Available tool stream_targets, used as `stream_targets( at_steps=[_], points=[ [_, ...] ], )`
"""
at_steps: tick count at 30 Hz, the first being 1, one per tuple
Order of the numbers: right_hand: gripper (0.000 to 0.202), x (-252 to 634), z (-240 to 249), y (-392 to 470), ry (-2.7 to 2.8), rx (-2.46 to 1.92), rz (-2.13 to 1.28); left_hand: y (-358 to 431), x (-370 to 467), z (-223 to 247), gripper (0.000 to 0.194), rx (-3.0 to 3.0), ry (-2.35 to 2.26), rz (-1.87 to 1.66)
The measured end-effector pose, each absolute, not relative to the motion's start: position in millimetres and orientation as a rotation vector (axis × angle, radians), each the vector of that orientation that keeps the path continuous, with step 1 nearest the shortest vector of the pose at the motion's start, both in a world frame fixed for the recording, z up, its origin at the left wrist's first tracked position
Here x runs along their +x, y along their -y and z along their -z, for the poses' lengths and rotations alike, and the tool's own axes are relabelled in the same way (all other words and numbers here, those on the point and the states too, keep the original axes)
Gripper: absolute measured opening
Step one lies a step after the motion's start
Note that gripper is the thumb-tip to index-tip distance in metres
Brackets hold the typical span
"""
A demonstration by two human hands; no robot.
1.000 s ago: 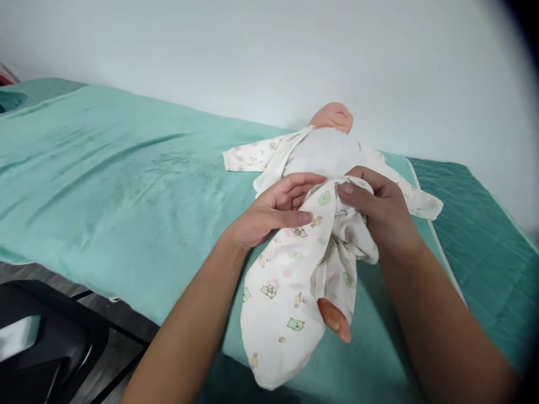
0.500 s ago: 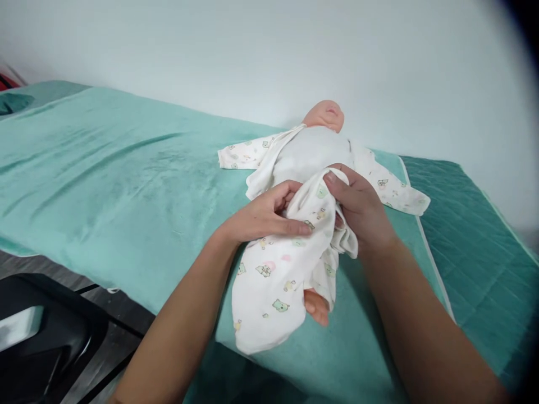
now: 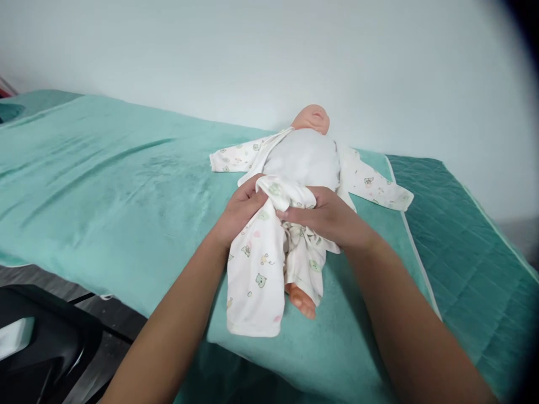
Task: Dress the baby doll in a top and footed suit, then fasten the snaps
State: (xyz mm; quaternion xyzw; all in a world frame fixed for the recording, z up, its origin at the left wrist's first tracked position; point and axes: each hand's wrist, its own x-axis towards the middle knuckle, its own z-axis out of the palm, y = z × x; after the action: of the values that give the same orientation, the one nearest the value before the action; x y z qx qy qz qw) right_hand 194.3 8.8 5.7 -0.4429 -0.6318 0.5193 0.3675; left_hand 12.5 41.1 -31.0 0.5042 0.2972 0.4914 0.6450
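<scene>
A baby doll (image 3: 301,157) lies on its back, its head toward the wall, in an open white printed jacket (image 3: 374,182) with the arms spread. White baby pants (image 3: 256,275) with small animal prints are around its lower legs. My left hand (image 3: 242,210) grips the bunched waist of the pants, thumb on top. On the other side, my right hand (image 3: 328,216) pinches the same gathered cloth. One bare foot (image 3: 301,300) sticks out of one pant leg. The other pant leg hangs flat, and the foot on that side is hidden.
A green cloth (image 3: 126,185) covers the table, with a darker quilted pad (image 3: 475,235) on the right. Behind is a white wall (image 3: 236,56). At lower left stands a black chair (image 3: 46,348) with a white object (image 3: 16,336) on it.
My left hand has moved up to the waist of the pants. My right hand has shifted left and down. The hanging pant leg is straighter, and the view has moved slightly.
</scene>
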Motion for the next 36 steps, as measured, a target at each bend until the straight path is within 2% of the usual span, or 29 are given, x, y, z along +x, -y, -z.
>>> stream_targets(
  at_steps=[7, 9, 13, 19, 23, 27, 32, 34, 36],
  points=[
    [0.020, 196.8, -7.3, -13.3, 1.254, -0.971, -1.413, -39.7, 9.1, 28.9, 0.066, 1.258, -0.510, -0.950],
    [0.019, 197.3, -8.1, -14.4, 1.242, -0.968, -1.438, -39.6, 10.7, 28.5, 0.060, 1.249, -0.543, -0.952],
    [0.018, 195.8, -4.0, -15.4, 1.305, -0.971, -1.404, -39.0, 14.5, 28.4, 0.034, 1.171, -0.609, -1.042],
    [0.032, 200.1, -8.2, -13.5, 1.617, -0.992, -1.436, -39.8, 14.4, 31.5, 0.023, 1.094, -0.713, -1.160],
    [0.029, 200.8, -10.2, -10.8, 1.745, -1.016, -1.441, -40.3, 12.7, 33.9, 0.018, 1.084, -0.792, -1.160],
    [0.027, 195.7, -3.1, -11.0, 1.480, -0.958, -1.421, -41.4, 12.3, 35.4, 0.029, 1.190, -0.744, -1.128],
    [0.026, 190.7, 4.6, -16.2, 1.286, -0.950, -1.336, -42.5, 11.9, 33.1, 0.068, 1.404, -0.550, -0.958],
    [0.025, 189.6, 5.1, -17.3, 1.302, -0.982, -1.292, -41.8, 12.5, 32.4, 0.069, 1.377, -0.548, -0.909],
    [0.025, 189.3, 3.8, -17.0, 1.354, -1.008, -1.261, -40.9, 14.1, 32.8, 0.058, 1.291, -0.556, -0.958]
  ],
)
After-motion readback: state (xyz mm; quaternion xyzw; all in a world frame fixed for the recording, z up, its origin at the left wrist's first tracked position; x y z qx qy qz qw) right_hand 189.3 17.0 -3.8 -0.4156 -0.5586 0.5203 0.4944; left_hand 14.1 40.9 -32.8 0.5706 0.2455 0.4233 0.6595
